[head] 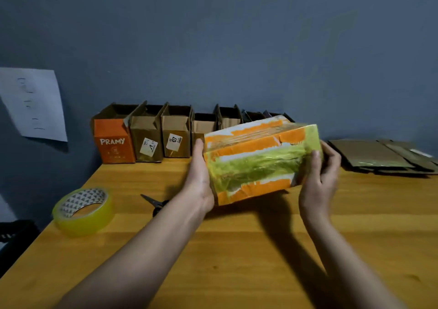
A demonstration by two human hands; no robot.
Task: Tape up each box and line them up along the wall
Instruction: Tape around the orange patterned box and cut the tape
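Head view: orange box held off tabletop, long axis 9–3; left hand flat on 9 end, right hand grips 3 end. Wall row at 11, nearer left hand.

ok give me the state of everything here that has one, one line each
orange box: taped over, lifted off the table, tilted
left hand: flat against the box's left end
right hand: fingers curled round the box's right end
row of boxes: upright along the wall, top flaps open
tape roll: lying flat on the table
scissors: lying on the table, partly hidden by the left arm
flattened cardboard: stacked flat on the right
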